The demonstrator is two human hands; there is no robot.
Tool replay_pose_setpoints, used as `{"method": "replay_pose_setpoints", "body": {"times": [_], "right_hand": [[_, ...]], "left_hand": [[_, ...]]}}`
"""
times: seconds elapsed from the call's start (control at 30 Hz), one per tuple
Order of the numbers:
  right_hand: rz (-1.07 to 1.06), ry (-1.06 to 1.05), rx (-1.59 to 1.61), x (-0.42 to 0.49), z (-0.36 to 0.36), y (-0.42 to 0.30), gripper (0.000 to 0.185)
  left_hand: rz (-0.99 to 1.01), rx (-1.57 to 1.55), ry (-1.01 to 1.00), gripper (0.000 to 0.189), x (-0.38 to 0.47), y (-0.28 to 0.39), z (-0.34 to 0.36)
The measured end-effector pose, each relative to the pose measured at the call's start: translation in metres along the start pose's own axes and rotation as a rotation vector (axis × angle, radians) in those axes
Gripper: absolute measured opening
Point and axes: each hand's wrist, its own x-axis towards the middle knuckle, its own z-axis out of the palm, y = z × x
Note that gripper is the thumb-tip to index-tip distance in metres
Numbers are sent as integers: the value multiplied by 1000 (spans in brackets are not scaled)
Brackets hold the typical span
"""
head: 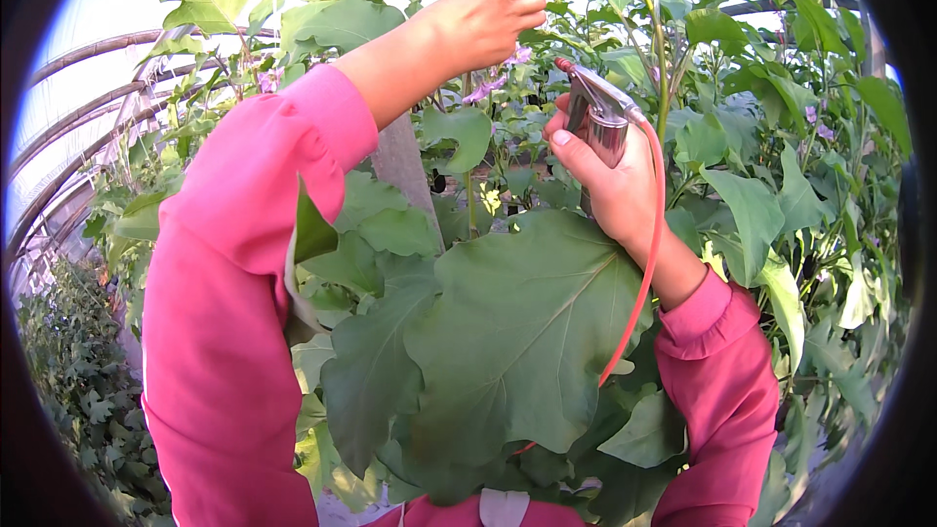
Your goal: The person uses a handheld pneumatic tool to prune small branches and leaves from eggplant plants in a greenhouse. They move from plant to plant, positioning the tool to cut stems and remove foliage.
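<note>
My right hand (615, 176) is wrapped around a metal spray gun (609, 128) with a reddish nozzle tip that points up and to the left. A thin red hose (651, 234) runs from the back of the gun, down past my wrist and behind a broad eggplant leaf (527, 322). My left hand (487, 22) is raised beside an upright eggplant stem (468, 146), its fingers bent over to the right. Its fingertips are turned away, so whether they pinch anything is hidden. Purple eggplant flowers (487, 88) hang just below that hand, left of the nozzle.
Dense eggplant plants (747, 183) crowd the right side. A thicker stem (659, 44) rises behind the spray gun. A grey post (406, 168) leans behind the leaves. Curved greenhouse ribs (88, 106) arch at the left, above lower foliage (80, 380).
</note>
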Motion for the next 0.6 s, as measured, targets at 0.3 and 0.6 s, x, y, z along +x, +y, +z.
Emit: {"method": "replay_pose_setpoints", "body": {"times": [0.3,0.6], "right_hand": [[5,44,5,-9,3,10,40],[88,-128,7,3,15,11,36]], "left_hand": [[-631,-1077,472,23,-10,10,-4],[-713,-921,242,15,-100,41,-4]]}}
